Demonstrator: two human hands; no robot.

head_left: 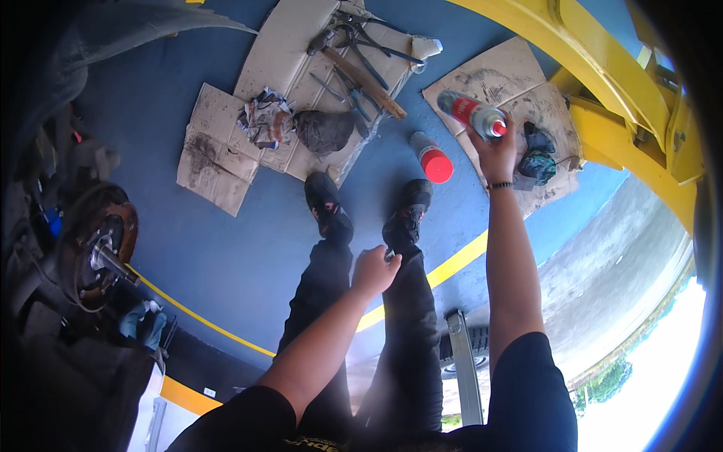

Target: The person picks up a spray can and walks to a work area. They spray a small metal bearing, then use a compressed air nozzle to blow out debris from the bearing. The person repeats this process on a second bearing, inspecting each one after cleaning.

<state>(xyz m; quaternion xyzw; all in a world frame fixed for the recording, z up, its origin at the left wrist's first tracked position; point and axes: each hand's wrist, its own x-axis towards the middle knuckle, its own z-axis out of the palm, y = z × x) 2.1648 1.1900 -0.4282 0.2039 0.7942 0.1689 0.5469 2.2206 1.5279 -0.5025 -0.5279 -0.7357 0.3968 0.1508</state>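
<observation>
My right hand (497, 156) is wrapped round a spray can (468, 111) with a red and silver body and a small red nozzle. It holds the can up over the right-hand cardboard. My left hand (375, 271) is closed in front of my left-to-right knee gap; a small dark bit shows by its thumb, too small to name. On the blue floor beyond my shoes stands another spray can (431, 157) with a wide red cap. A dark crumpled cloth (538, 162) with a teal patch lies on the cardboard beside my right hand.
Stained cardboard (215, 154) at the far middle bears a hammer (361, 79), pliers (358, 98), a crumpled patterned rag (266, 119) and a dark cloth (324, 132). A wheel hub (102, 252) juts in at left. Yellow steel arms (602, 45) curve along the right.
</observation>
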